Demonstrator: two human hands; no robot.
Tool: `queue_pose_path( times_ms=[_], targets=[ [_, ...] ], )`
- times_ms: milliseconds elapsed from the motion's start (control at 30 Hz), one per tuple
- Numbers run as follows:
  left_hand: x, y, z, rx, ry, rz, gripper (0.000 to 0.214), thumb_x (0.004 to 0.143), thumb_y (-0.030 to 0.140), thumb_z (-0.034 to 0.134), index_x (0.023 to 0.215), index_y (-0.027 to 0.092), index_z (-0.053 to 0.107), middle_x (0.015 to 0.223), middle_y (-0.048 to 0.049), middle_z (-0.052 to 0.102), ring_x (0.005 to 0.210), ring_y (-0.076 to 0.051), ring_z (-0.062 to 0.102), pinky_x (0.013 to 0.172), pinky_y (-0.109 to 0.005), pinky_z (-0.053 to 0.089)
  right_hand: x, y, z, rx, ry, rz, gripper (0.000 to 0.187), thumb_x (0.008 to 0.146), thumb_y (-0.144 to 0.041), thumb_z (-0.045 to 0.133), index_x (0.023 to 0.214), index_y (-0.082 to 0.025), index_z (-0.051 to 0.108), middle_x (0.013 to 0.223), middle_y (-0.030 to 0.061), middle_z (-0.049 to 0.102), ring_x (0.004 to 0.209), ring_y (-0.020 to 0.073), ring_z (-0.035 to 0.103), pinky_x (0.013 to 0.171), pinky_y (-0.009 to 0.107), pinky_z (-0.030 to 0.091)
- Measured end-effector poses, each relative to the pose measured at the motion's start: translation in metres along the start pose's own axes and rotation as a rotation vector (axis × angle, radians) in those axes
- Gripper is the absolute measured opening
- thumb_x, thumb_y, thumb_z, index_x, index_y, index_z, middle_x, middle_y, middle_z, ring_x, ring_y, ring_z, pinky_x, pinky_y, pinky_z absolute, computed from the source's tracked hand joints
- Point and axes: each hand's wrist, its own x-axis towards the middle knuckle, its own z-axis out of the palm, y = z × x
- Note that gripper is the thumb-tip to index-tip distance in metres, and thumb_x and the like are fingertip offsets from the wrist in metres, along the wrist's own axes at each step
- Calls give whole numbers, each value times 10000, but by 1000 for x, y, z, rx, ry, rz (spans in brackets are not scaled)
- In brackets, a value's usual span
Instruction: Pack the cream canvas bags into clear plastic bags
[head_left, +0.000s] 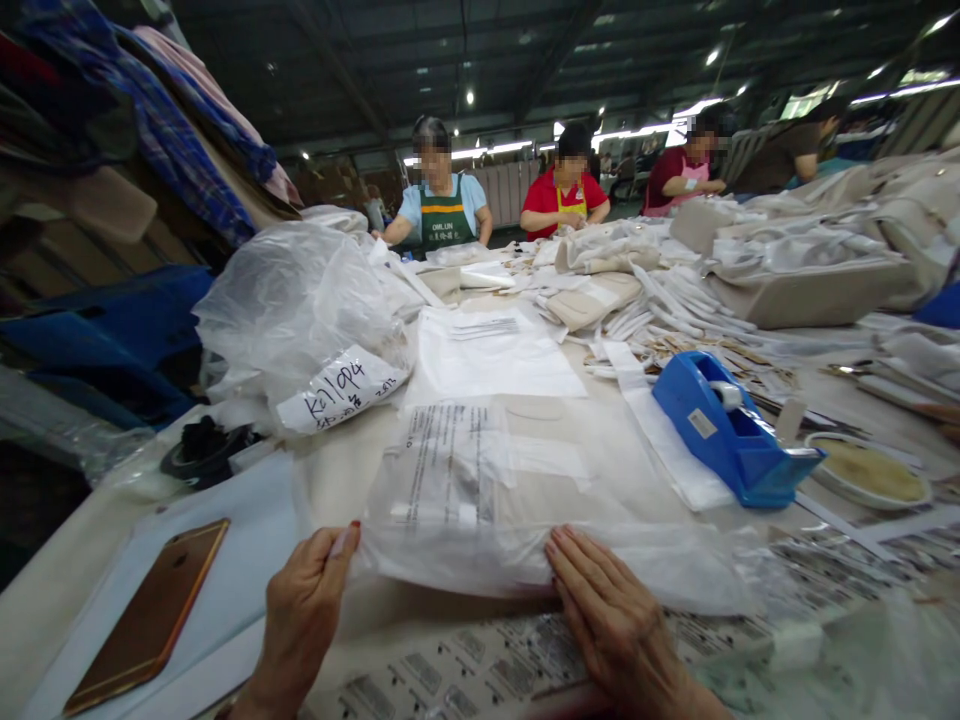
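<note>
A clear plastic bag [480, 480] with printed text lies flat on the table in front of me, a folded beige item inside it. My left hand [304, 610] pinches the bag's near left corner between thumb and fingers. My right hand [611, 620] lies flat with fingers stretched out, pressing the bag's near edge down. Under both hands lies a sheet of printed labels [450, 675].
A blue tape dispenser [731, 425] stands to the right, beside a shallow dish [870, 475]. A phone [150, 615] lies at the near left. A bulging plastic sack [300, 320] sits at left. Folded beige goods [810, 285] pile at right. Three people work across the table.
</note>
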Motion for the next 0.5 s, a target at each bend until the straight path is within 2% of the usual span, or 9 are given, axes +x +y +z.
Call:
queue_pose_path(
  times_ms=[67, 133, 200, 300, 367, 433, 467, 500],
  targets=[
    [-1, -5, 13, 6, 55, -65, 342, 760, 498, 470, 651, 201, 597, 539, 43, 556, 529, -130, 508, 519, -216, 406, 1, -1, 1, 4, -17, -5, 438, 844, -75, 458, 1272, -136, 530, 1235, 96, 611, 1171, 218, 551, 926, 368, 538],
    [-2, -12, 20, 36, 73, -66, 351, 789, 485, 455, 636, 198, 586, 544, 38, 571, 539, -134, 530, 514, -217, 404, 1, -2, 2, 7, -27, -9, 450, 842, -68, 451, 1283, -133, 518, 1236, 99, 609, 1167, 226, 554, 916, 381, 545],
    [0, -17, 20, 137, 98, 17, 353, 818, 467, 441, 634, 202, 587, 545, 31, 587, 534, -140, 544, 512, -223, 407, 2, -3, 3, 14, -21, -5, 462, 842, -64, 447, 1295, -135, 506, 1234, 100, 611, 1169, 226, 552, 919, 383, 543],
    [5, -20, 10, 283, 163, 145, 320, 852, 428, 448, 682, 203, 599, 592, 2, 626, 570, -167, 566, 568, -259, 434, 2, -3, 3, 16, -2, -2, 456, 836, -56, 450, 1281, -132, 520, 1224, 102, 617, 1162, 225, 558, 916, 378, 544],
    [4, -17, 4, 384, 289, 294, 280, 877, 376, 462, 801, 153, 614, 702, -70, 665, 658, -218, 606, 658, -337, 469, 3, -4, 2, 10, 1, -2, 434, 831, -51, 446, 1248, -118, 547, 1213, 108, 623, 1151, 227, 566, 906, 382, 549],
    [-5, -9, 5, 486, 455, 554, 268, 880, 272, 494, 1008, 54, 581, 907, -191, 667, 876, -306, 624, 784, -448, 468, 4, -4, 1, -1, -3, 0, 414, 830, -52, 435, 1218, -102, 569, 1201, 116, 630, 1142, 229, 572, 897, 387, 554],
    [-11, -3, 10, 500, 492, 707, 306, 867, 205, 513, 1108, 17, 535, 1013, -235, 638, 1006, -340, 589, 846, -484, 448, 5, -5, 0, -8, -4, -1, 408, 829, -52, 428, 1206, -94, 576, 1196, 120, 632, 1139, 231, 574, 893, 389, 556],
    [-19, 5, 17, 481, 466, 862, 361, 848, 140, 526, 1183, 11, 492, 1099, -246, 606, 1120, -350, 531, 904, -497, 423, 6, -5, -1, -16, -5, -4, 404, 826, -51, 424, 1196, -86, 582, 1191, 123, 635, 1136, 233, 576, 888, 391, 558]
  ],
)
